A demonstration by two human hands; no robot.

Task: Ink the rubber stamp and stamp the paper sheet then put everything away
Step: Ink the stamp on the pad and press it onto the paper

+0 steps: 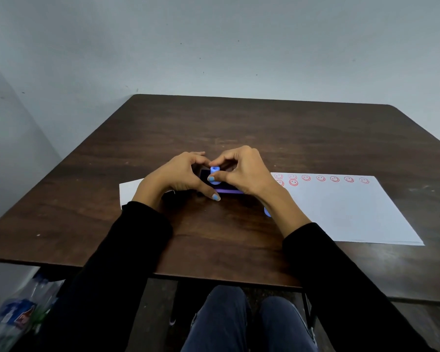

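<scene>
Centrally, a dark wooden table (264, 128) fills the view, a white paper sheet (341, 212) lying on its right side with red smiley stamps (320, 178) along the far edge. Beside it, mid-table, sits a dark ink pad (226, 189) with a purple rim. Over it, the right hand (241, 171) pinches a small blue rubber stamp (214, 177) between thumb and fingers, while the left hand (181, 176) curls against the pad, fingers meeting the stamp's top.
</scene>
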